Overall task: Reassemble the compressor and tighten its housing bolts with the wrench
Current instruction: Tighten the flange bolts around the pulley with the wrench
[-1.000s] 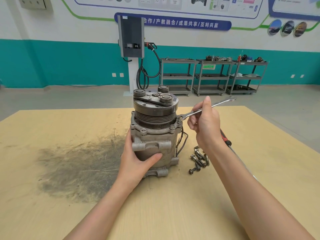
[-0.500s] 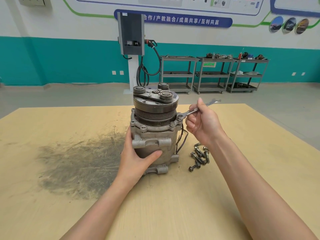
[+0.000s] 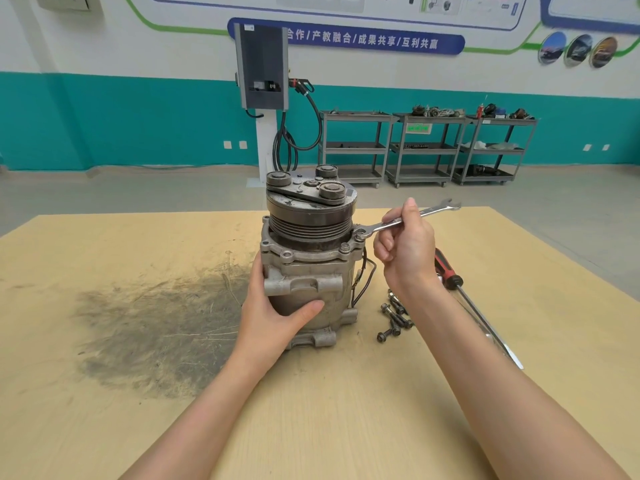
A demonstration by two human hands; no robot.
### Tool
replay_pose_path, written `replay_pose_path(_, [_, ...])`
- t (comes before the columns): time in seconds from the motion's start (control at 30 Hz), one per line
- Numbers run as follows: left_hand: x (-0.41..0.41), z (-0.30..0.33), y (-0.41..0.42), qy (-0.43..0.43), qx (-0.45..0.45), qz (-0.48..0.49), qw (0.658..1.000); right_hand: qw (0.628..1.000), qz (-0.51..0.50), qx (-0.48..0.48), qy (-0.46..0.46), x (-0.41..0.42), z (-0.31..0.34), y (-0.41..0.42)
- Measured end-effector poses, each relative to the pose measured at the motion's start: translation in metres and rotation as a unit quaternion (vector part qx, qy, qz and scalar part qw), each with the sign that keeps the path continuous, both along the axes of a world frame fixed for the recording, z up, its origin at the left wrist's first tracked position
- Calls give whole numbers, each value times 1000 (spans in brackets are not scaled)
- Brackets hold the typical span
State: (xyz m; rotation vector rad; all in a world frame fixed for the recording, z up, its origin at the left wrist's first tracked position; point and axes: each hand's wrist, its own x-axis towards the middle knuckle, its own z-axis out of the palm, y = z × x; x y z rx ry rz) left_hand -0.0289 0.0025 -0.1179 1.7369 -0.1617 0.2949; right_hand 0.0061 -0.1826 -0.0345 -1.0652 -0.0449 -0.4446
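Centre frame: compressor (image 3: 304,265) stands upright on the counter (image 3: 104,427), just right of a dark smudge (image 3: 156,327). I see the left hand (image 3: 273,317) wrapped round its lower body, thumb across the front. Right of it, the right hand (image 3: 407,247) pinches the wrench (image 3: 408,218), ring end seated on a housing bolt (image 3: 360,234). Loose bolts (image 3: 394,317) lie beside the base; a red-handled screwdriver (image 3: 450,271) lies further right.

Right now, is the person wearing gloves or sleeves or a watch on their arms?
No. The left hand and right hand are bare, without gloves, and no rings show. Both forearms are bare as far as the picture's edge: no sleeves, watch or bracelet show.
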Motion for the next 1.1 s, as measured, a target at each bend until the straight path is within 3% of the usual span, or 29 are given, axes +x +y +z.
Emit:
replay_pose_path(0.27, [1, -2, 0, 7, -5, 1, 1000, 993, -108, -33, -25, -4, -8, 9])
replay_pose_path(0.4, [1, -2, 0, 10, -3, 2, 1000, 977, -176, -85, -81, -8, -14, 13])
replay_pose_path(0.47, [1, -2, -1, 10, -3, 3, 1000, 954, -227, -139, -139, -10, -16, 14])
replay_pose_path(0.6, [1, -1, -1, 3, 3, 4, 1000, 872, -261, -286, -299, -16, -18, 17])
replay_pose_path(0.67, [1, -1, 0, 0, 4, 5, 1000, 849, -273, -322, -317, -18, -15, 19])
replay_pose_path(0.77, [1, -1, 0, -2, 4, 7, 1000, 894, -279, -250, -246, -17, -6, 18])
replay_pose_path(0.9, [2, -2, 0, -5, 3, 5, 1000, 969, -156, -126, -148, -16, 10, 8])
replay_pose_path(1.1, [1, -1, 0, -7, 6, 4, 1000, 995, -20, -92, -15, -4, 14, -7])
